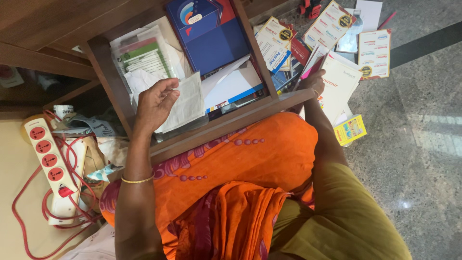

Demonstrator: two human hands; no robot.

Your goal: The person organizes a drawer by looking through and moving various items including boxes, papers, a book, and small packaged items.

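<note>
Papers fill an open wooden drawer (113, 79) that sits in front of a person in orange cloth. The left hand (155, 103) hovers over the drawer's middle, fingers curled and pinching the edge of a white folded sheet (187, 101), which lies at about three o'clock from that hand. At eleven o'clock from the sheet rests a clear packet with a green-and-white leaflet (144, 58); at one o'clock lies a dark blue box (211, 38), with a white envelope (231, 84) just below it.

The right hand (314, 82) reaches past the drawer's right wall to the floor (423, 144), resting on a stack of white booklets (339, 86); whether its fingers are closed on anything I cannot tell. Printed cards (332, 24) spread at twelve o'clock from that hand, and a small yellow packet (350, 130) lies at five o'clock.

At nine o'clock from the drawer, a white power strip with red sockets (45, 149) lies amid a red cable (29, 231).
</note>
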